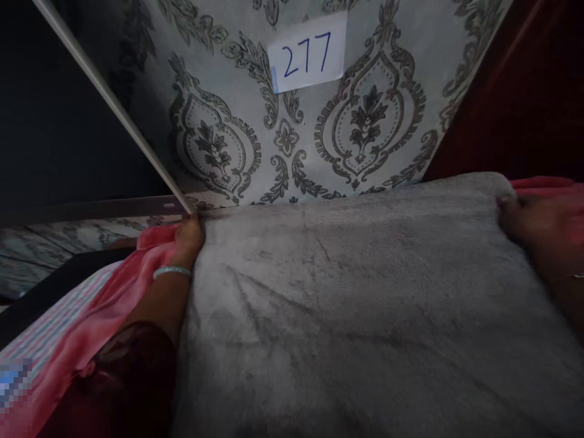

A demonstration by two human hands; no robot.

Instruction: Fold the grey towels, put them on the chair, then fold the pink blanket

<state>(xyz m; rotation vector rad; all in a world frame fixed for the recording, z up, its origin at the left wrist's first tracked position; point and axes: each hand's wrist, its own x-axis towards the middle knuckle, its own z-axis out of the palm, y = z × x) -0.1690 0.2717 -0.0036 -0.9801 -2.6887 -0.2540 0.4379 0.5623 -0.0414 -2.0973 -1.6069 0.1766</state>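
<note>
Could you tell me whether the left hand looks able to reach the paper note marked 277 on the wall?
Probably yes: the left hand grips the grey blanket's far corner, and nothing stands between it and the note.

The grey blanket filling the lower frame is a soft, matt plush cloth, its short nap brushed into darker and lighter streaks. At lower left, the pink fabric looks thin and faintly shiny, beside a striped woven sheet. The wallpaper above is matt paper with a printed damask pattern; a smooth white paper label is stuck on it. The bangle looks glossy.
</note>
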